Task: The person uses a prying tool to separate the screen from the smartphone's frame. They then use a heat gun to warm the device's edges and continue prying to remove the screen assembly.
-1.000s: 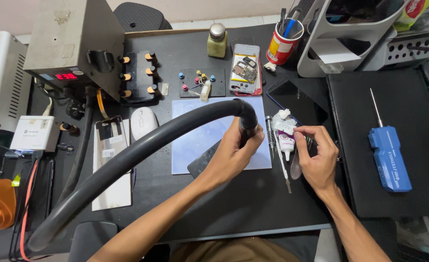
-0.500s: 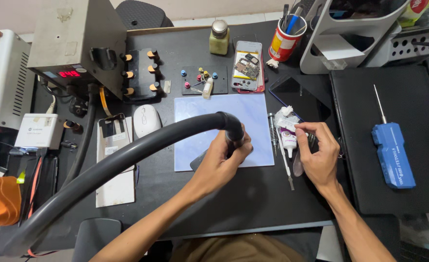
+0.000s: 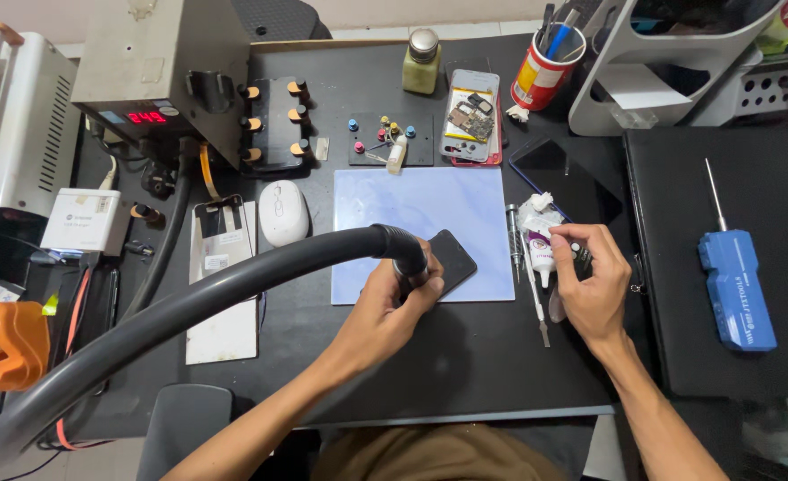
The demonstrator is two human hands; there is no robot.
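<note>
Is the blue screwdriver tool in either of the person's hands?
No. The blue screwdriver tool lies alone on the black case at the right, while the left hand grips the grey hose and the right hand rests near a small glue tube.

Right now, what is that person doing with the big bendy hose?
A person at a black workbench grips the end of a thick grey hose with the left hand, its nozzle down against a small dark phone lying on a pale blue mat. The right hand rests beside a small white tube and a metal tool.
</note>
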